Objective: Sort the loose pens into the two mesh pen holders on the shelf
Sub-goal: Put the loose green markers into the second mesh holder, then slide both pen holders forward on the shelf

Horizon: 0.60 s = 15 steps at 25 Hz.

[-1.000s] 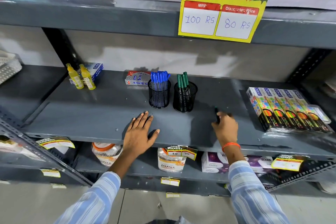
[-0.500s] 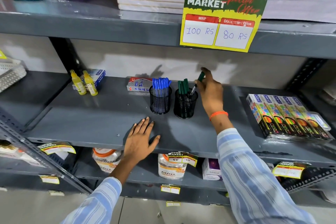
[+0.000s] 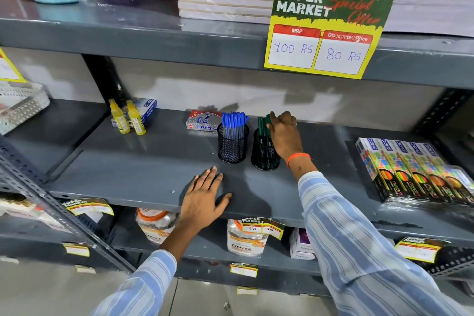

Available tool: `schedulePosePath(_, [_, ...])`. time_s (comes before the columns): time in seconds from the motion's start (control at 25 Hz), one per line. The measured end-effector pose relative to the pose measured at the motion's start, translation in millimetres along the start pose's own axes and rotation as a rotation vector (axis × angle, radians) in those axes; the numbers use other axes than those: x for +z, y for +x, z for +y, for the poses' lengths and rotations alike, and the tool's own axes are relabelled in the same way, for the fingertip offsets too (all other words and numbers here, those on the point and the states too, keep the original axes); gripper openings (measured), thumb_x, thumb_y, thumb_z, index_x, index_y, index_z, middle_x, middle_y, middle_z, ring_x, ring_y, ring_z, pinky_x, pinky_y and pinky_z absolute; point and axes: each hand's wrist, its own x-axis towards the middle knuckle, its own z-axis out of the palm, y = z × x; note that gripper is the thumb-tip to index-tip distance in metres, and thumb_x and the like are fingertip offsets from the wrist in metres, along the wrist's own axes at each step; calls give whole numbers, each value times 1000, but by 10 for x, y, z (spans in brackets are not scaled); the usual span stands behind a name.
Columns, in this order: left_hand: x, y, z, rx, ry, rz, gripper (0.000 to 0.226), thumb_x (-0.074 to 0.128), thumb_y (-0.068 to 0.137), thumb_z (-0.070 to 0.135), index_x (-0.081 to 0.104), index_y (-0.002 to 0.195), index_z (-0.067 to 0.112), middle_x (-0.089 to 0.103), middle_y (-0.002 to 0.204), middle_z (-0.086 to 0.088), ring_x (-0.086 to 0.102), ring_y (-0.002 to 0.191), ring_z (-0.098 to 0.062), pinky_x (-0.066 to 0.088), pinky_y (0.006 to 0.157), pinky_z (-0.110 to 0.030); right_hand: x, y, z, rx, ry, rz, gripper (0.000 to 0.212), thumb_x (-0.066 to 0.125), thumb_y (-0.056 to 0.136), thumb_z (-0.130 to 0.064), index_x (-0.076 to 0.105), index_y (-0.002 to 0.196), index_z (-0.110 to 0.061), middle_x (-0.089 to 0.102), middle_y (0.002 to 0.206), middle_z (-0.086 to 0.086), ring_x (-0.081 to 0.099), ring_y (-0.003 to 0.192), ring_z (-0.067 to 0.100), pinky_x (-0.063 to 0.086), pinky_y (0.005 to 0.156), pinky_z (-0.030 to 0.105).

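Two black mesh pen holders stand side by side at the back middle of the grey shelf (image 3: 143, 167). The left holder (image 3: 233, 147) is filled with blue pens (image 3: 234, 122). The right holder (image 3: 264, 154) carries green pens (image 3: 262, 126). My right hand (image 3: 286, 136) reaches over the right holder from its right side, fingertips closed on the cap of a green pen that stands in the holder with the others. My left hand (image 3: 205, 197) lies flat on the shelf near its front edge, fingers spread, holding nothing. I see no loose pens on the shelf.
Two yellow bottles (image 3: 127, 120) and a blue box (image 3: 148, 109) stand at the back left. A red and white pen box (image 3: 204, 122) lies behind the left holder. Colour pencil packs (image 3: 415, 169) fill the right. A price sign (image 3: 325, 31) hangs from the upper shelf.
My right hand picked a green pen up from the shelf's right part, carried it above the right holder and has lowered it in. My left hand stayed flat.
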Motion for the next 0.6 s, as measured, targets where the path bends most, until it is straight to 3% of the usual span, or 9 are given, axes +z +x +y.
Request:
schedulePosePath(0.16, [-5,12,14,-7,-34,-9,64,38,91,56,34,141,16,31,153,-7,25,141,-22,18,115,-41,-33,-7,11,28,76,61,41,43,98,-14,39,136,-2,45,123,29,42,116,45,40,98,49])
schedulePosePath(0.32, [-85,193,58,-149,-192,21,67,54,84,55,43,134,12,50,139,-11,42,128,-28,35,104,-45,66,-241,94,213,361,232,37,47,96,-19,46,129,-2,49,121,28,44,116,46,38,101,47])
schedulePosePath(0.4, [-142,378,118,-291,-366,56,77,66,78,52,42,132,5,55,129,-20,48,120,-36,42,96,-47,194,-387,122,323,469,153,62,59,88,-38,37,135,-2,44,129,26,38,124,43,33,109,48])
schedulePosePath(0.48, [-173,583,173,-407,-578,56,93,76,71,47,31,138,0,49,134,-24,44,124,-39,42,96,-48,324,-482,119,383,524,25,98,73,71,-52,22,142,-8,35,143,22,29,135,38,28,115,48])
schedulePosePath(0.6, [-157,829,217,-476,-723,55,113,82,65,44,14,145,3,35,148,-21,36,133,-36,39,103,-48,476,-514,145,396,581,-53,112,86,56,-43,20,142,-13,39,147,14,37,135,32,35,113,48])
